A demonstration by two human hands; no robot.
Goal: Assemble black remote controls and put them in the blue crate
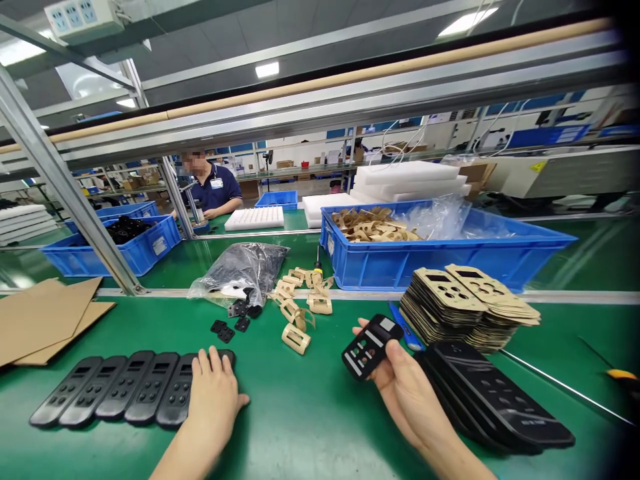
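Observation:
My left hand [216, 393] lies over the right end of a row of black remote-like housings [140, 387], covering most of the last one; its fingers lie flat and slightly apart. Between the thumb and fingers of my right hand [405, 387] is a small black panel [373, 347] with cut-outs and pale strips, tilted above the green table. Just right of that hand lies a stack of long glossy black covers [495, 393]. Behind it stand two piles of tan-backed panels [465, 293]. Small black keypads [223, 331] lie between the hands, farther back.
Curled tan liners [296, 339] and a plastic bag [245, 267] lie mid-table. A large blue bin [430, 263] stands behind, a blue tool [406, 327] before it. Cardboard sheets [45, 320] are at left, a screwdriver [623, 375] at right. A person [215, 187] sits across the table.

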